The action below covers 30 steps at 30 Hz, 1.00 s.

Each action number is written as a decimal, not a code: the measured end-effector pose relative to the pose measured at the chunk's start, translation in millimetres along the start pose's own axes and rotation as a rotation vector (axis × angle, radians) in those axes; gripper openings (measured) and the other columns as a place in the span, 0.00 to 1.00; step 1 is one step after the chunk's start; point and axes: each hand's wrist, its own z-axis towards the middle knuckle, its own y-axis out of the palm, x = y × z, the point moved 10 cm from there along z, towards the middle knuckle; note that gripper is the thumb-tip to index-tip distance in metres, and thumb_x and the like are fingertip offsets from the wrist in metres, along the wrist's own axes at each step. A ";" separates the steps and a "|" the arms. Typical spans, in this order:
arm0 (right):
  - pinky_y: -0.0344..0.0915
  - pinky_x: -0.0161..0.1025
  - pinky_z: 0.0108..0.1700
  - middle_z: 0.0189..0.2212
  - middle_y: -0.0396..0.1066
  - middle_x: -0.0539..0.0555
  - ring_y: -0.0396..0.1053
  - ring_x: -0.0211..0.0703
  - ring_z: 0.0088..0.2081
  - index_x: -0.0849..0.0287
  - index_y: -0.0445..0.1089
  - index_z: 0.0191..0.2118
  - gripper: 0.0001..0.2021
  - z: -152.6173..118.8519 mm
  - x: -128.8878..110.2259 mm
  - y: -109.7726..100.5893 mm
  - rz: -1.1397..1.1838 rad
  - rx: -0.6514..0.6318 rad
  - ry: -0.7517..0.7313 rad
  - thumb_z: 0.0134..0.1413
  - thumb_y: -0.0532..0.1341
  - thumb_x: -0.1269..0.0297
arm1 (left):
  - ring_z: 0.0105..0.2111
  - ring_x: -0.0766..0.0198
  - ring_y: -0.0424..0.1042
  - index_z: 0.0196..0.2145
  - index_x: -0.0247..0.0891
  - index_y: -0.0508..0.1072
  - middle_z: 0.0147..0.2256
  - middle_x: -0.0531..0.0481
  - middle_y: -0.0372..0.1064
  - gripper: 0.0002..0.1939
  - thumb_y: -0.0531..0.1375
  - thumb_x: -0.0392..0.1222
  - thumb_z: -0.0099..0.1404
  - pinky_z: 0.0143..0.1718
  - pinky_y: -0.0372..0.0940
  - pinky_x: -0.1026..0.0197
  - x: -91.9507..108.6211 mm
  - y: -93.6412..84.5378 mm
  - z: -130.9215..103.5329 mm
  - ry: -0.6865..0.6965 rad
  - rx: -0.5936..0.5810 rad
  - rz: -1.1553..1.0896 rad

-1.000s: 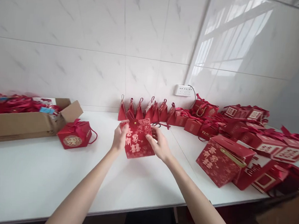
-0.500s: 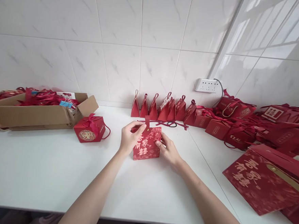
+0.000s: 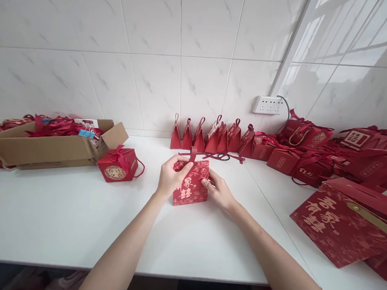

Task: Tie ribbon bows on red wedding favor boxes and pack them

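In the middle of the white table stands a red gift box [image 3: 193, 190] with gold Chinese characters and a strap loop [image 3: 193, 154] at its top. My left hand [image 3: 173, 175] is closed on its upper left part, thumb on the front near the foot of the loop. The fingers of that hand are partly hidden behind the box. From the right side my right hand [image 3: 219, 190] grips the box edge, thumb in front and fingers behind. The box's lower edge appears to rest on the table.
Behind stands a row of red triangular boxes [image 3: 198, 140] with loops, loose ribbons [image 3: 209, 156] before them. To the left are a cardboard carton [image 3: 47, 152] of red items and a bowed red box [image 3: 118, 165]. Red boxes [image 3: 281, 161] and a large red bag [image 3: 337, 221] crowd the right.
My left thumb and hand have shifted slightly right across the box front, covering more of the characters. The right hand keeps its hold. The camera view has tilted a little.
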 end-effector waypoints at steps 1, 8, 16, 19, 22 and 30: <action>0.66 0.48 0.51 0.53 0.67 0.58 0.66 0.51 0.52 0.56 0.61 0.58 0.24 0.2 -0.3 0.3 0.002 -0.003 -0.002 0.60 0.54 0.51 | 0.33 0.61 0.72 0.29 0.39 0.72 0.31 0.50 0.73 0.10 0.62 0.48 0.57 0.38 0.66 0.60 0.8 -1.0 -0.4 0.003 0.009 0.004; 0.67 0.49 0.50 0.54 0.67 0.58 0.66 0.52 0.53 0.55 0.60 0.59 0.25 0.0 -0.5 -1.6 0.004 -0.001 0.006 0.60 0.54 0.51 | 0.32 0.62 0.71 0.29 0.39 0.70 0.29 0.51 0.72 0.08 0.60 0.46 0.58 0.37 0.66 0.62 2.1 -0.3 -1.4 0.023 0.000 0.011; 0.64 0.54 0.53 0.58 0.59 0.63 0.61 0.53 0.56 0.56 0.53 0.61 0.28 -1.4 9.6 -16.9 -0.128 0.210 -0.013 0.58 0.56 0.50 | 0.31 0.63 0.70 0.39 0.40 0.68 0.31 0.51 0.70 0.10 0.56 0.46 0.61 0.36 0.64 0.61 -2.7 3.8 -10.6 0.036 0.028 -0.008; 0.60 0.59 0.55 0.56 0.58 0.67 0.59 0.58 0.57 0.60 0.55 0.59 0.33 -8.5 3.3 -37.2 -0.242 0.399 -0.060 0.52 0.59 0.46 | 0.21 0.64 0.66 0.52 0.40 0.62 0.23 0.55 0.67 0.20 0.50 0.50 0.65 0.30 0.62 0.61 -6.4 13.4 -20.0 0.003 -0.019 -0.023; 0.48 0.60 0.62 0.60 0.55 0.65 0.52 0.58 0.62 0.58 0.53 0.62 0.37 -6.4 -7.0 -21.0 -0.223 0.171 -0.121 0.51 0.56 0.40 | 0.23 0.61 0.70 0.57 0.38 0.59 0.23 0.52 0.70 0.27 0.46 0.55 0.66 0.30 0.63 0.59 5.3 24.9 -29.5 0.096 -0.097 0.018; 0.62 0.52 0.53 0.56 0.63 0.59 0.61 0.57 0.56 0.55 0.58 0.60 0.37 -6.7 -23.3 -9.3 -0.069 0.023 -0.046 0.43 0.66 0.51 | 0.55 0.51 0.65 0.55 0.35 0.65 0.56 0.39 0.64 0.28 0.47 0.56 0.66 0.49 0.66 0.54 17.0 56.4 -42.9 0.221 -0.343 -0.187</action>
